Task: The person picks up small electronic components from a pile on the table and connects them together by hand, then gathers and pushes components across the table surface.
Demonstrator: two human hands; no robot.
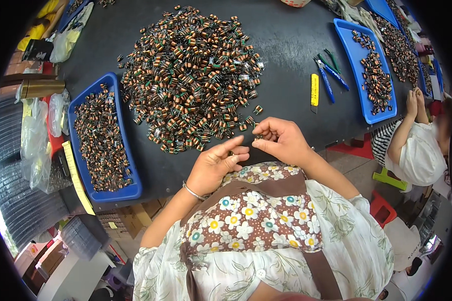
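Note:
At the table's front edge, my right hand [285, 142] pinches a small copper-wound coil [258, 136] between thumb and fingers. Close beside it on the left is my left hand [217, 168], its index finger stretched toward the coil. The thumb and other fingers of that hand are curled together around a small dark bit that I cannot make out. Just beyond both hands rises a big heap of coils [191, 80], copper-coloured with green and dark parts. A single loose coil [257, 109] lies at the heap's right edge.
A blue tray [137, 190] filled with coils stands left. Another blue tray [369, 119], partly filled, is at the right. Between heap and right tray lie a yellow utility knife [314, 90], blue-handled cutters [327, 85] and a green-handled tool [331, 60]. A co-worker's hands [415, 103] are far right.

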